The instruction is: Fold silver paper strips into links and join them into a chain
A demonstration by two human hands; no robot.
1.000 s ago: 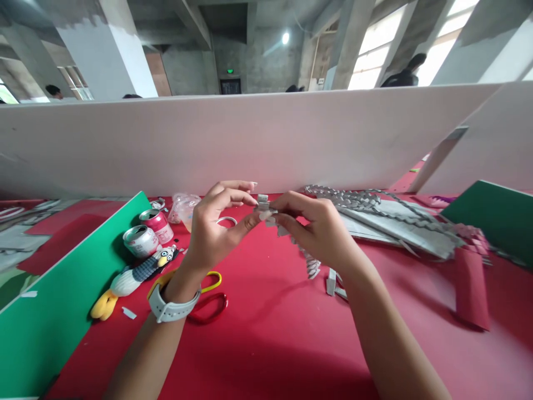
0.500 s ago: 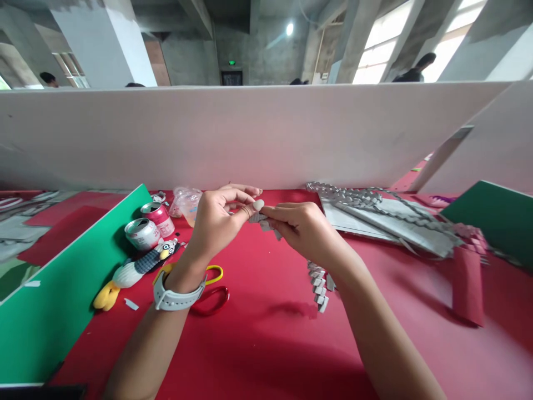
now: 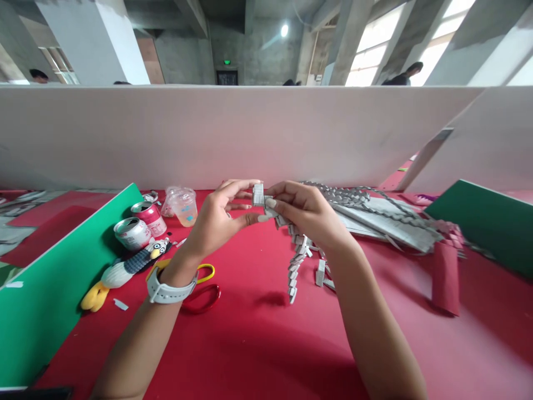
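Observation:
A chain of folded grey paper strips (image 3: pixel 296 261), woven in zigzag, dangles over the red table. My right hand (image 3: pixel 306 208) pinches it near its upper end between thumb and fingers. The end link (image 3: pixel 258 194) sticks out to the left of that pinch. Around this link is my left hand (image 3: pixel 222 214), thumb and index finger apart; the index fingertip is close to the link's top, though I cannot tell whether it touches. Small loose folded paper pieces (image 3: pixel 320 273) lie on the table behind the chain, by my right forearm.
At left are two cans (image 3: pixel 133 233), a plastic cup (image 3: pixel 184 206), a plush bird (image 3: pixel 129 266), yellow-handled scissors (image 3: pixel 206 272) and a red handle (image 3: pixel 208 300). Grey paper sheets and braids (image 3: pixel 387 219) and a red roll (image 3: pixel 445 278) lie right. A white partition (image 3: pixel 250 139) stands behind.
My left thumb and index finger have parted and now stand around the end link. My right hand has turned, bringing the chain into fuller view, its hanging part further left.

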